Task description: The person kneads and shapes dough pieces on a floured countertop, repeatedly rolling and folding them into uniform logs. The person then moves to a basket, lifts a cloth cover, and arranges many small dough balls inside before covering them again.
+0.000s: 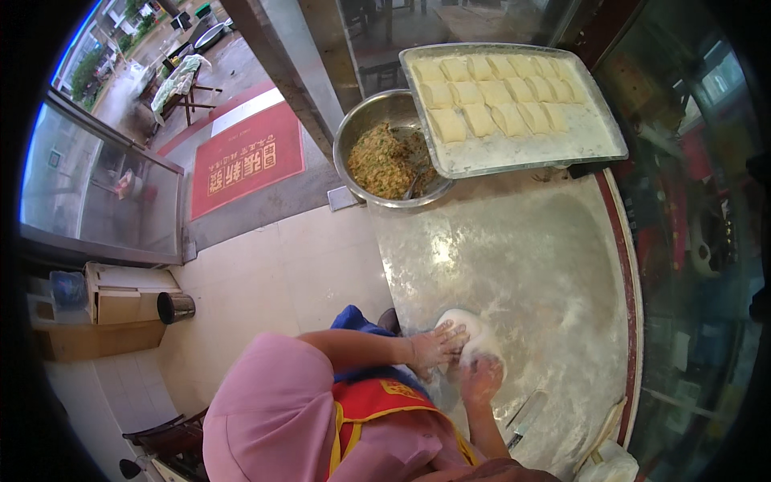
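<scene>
A smooth lump of pale dough (471, 327) lies on the floured metal worktop (542, 259) near its front left edge. My left hand (441, 346) rests on the dough's left side with its fingers spread. My right hand (482, 376) presses the near right side of the dough, its fingers curled. To the right of my right hand, a knife (528, 416) with a long blade lies on the worktop. Further away stand a steel bowl (361, 111) of chopped filling with a spoon in it, and a metal tray (530, 158) holding rows of flattened dough pieces (509, 118).
The tray overlaps the bowl's right rim. A raised dark red edge (629, 289) and glass run along the worktop's right side. A white plastic bag (608, 463) lies at the near right corner. Cardboard boxes (129, 301) and a dark bin (176, 307) stand on the left.
</scene>
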`<control>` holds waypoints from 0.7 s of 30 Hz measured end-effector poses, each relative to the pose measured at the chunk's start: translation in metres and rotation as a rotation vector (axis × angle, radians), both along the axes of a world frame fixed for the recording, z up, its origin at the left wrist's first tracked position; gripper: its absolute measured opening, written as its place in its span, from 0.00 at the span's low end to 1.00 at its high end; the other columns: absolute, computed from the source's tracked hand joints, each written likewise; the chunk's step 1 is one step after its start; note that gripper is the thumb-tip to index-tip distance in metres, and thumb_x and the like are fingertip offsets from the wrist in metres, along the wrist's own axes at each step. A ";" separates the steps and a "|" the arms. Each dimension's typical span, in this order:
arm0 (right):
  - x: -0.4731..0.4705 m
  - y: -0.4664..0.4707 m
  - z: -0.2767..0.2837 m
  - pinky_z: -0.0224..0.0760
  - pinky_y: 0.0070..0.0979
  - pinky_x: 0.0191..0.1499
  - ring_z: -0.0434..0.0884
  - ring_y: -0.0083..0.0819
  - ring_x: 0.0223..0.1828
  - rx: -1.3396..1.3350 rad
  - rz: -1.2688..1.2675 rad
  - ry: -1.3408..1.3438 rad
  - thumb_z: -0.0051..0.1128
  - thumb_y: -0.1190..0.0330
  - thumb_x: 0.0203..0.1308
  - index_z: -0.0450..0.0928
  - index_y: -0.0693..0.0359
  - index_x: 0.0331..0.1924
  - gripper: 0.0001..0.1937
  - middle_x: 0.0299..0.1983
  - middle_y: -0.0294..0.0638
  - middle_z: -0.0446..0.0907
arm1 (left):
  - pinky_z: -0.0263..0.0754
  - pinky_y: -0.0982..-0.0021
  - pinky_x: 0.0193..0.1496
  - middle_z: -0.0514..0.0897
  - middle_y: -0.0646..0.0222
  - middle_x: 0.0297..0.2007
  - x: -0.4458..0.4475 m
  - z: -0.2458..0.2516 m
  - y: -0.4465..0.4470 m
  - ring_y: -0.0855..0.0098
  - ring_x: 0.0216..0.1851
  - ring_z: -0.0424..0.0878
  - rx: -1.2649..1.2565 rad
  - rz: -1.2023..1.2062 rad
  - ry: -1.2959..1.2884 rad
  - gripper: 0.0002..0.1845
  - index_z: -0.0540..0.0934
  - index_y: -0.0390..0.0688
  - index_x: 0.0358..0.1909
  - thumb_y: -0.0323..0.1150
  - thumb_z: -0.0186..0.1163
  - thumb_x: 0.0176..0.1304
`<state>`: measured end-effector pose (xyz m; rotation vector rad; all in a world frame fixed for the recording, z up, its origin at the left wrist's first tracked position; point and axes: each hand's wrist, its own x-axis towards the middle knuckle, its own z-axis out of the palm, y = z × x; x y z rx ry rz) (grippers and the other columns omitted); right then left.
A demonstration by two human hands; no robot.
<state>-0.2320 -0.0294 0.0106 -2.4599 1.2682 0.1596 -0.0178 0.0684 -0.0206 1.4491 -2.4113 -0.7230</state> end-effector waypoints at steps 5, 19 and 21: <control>0.026 -0.116 -0.101 0.71 0.55 0.50 0.78 0.62 0.46 -0.559 -0.072 -0.188 0.70 0.59 0.57 0.76 0.62 0.44 0.19 0.42 0.59 0.78 | 0.35 0.28 0.78 0.63 0.45 0.76 -0.024 -0.016 -0.065 0.38 0.82 0.43 0.059 0.083 0.106 0.55 0.76 0.44 0.70 0.70 0.72 0.44; 0.057 -0.088 -0.082 0.69 0.57 0.54 0.79 0.58 0.47 -0.534 0.128 -0.129 0.65 0.51 0.61 0.78 0.58 0.44 0.19 0.48 0.54 0.82 | 0.36 0.37 0.82 0.69 0.47 0.73 -0.025 0.000 -0.049 0.43 0.81 0.53 0.284 0.126 0.043 0.58 0.66 0.36 0.75 0.66 0.70 0.50; 0.087 -0.175 -0.099 0.72 0.53 0.51 0.81 0.54 0.48 -0.590 -0.052 -0.154 0.63 0.50 0.63 0.80 0.56 0.44 0.18 0.49 0.54 0.83 | 0.37 0.37 0.82 0.69 0.46 0.73 -0.028 -0.015 -0.071 0.44 0.81 0.54 0.058 0.213 0.114 0.58 0.66 0.35 0.75 0.68 0.68 0.52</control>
